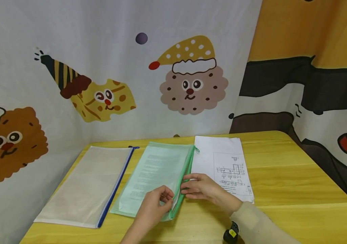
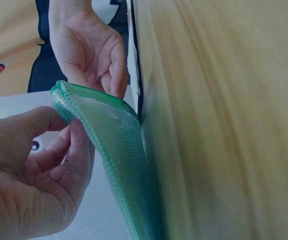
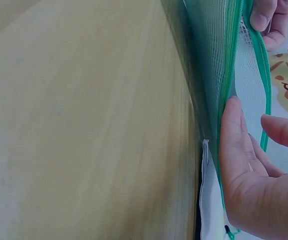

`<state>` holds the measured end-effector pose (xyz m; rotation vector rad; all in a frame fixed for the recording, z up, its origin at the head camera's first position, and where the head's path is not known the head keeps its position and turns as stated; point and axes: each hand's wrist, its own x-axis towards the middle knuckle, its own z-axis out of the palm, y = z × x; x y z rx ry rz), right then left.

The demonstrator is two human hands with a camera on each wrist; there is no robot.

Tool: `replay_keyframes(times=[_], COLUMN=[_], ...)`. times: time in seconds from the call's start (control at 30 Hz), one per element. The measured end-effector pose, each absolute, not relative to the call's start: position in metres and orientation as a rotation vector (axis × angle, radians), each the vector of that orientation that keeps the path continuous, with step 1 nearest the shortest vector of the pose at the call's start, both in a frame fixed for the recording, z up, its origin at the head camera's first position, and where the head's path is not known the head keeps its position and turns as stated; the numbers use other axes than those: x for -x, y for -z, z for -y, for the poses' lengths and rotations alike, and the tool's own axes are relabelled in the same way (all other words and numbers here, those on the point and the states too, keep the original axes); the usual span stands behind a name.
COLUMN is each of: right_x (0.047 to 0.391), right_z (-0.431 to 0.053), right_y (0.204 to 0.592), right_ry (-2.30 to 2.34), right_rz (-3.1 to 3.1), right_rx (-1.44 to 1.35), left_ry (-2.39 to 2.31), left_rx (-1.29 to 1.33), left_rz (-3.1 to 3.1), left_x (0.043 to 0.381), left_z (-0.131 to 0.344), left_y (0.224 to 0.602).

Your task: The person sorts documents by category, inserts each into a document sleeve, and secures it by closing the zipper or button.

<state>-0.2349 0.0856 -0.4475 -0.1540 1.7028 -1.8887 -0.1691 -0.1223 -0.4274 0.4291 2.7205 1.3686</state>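
Note:
A green mesh zipper pouch (image 1: 164, 152) lies mid-table in the head view, with a printed sheet visible through its front. Its zipper side is parted and faces right. My left hand (image 1: 153, 206) pinches the zipper edge near the lower corner; in the left wrist view, the thumb and fingers of the left hand (image 2: 39, 170) grip that edge. At the opening is my right hand (image 1: 202, 188). The right wrist view has the right hand (image 3: 263, 185) with fingers extended along one zipper edge and the thumb apart, near the opposite edge.
A white mesh pouch with a blue zipper (image 1: 91, 183) lies at the left. Right of the green pouch is a stack of paper (image 1: 210, 149) with a technical drawing on top. All rest on a yellow wooden table (image 1: 289, 176), backed by a cartoon-printed curtain (image 1: 115, 44).

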Motion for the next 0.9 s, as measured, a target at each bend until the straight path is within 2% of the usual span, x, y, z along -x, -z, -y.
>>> replay_keyframes(times=[0.9], right_x=[0.241], right_z=[-0.097], right_y=[0.444], right_ry=[1.889], right_rz=[-1.727], right_rx=[0.134], left_ry=[-1.375], left_rx=[-0.450], left_rz=[-2.728], left_x=[0.170], left_z=[0.122], left_y=[0.429])
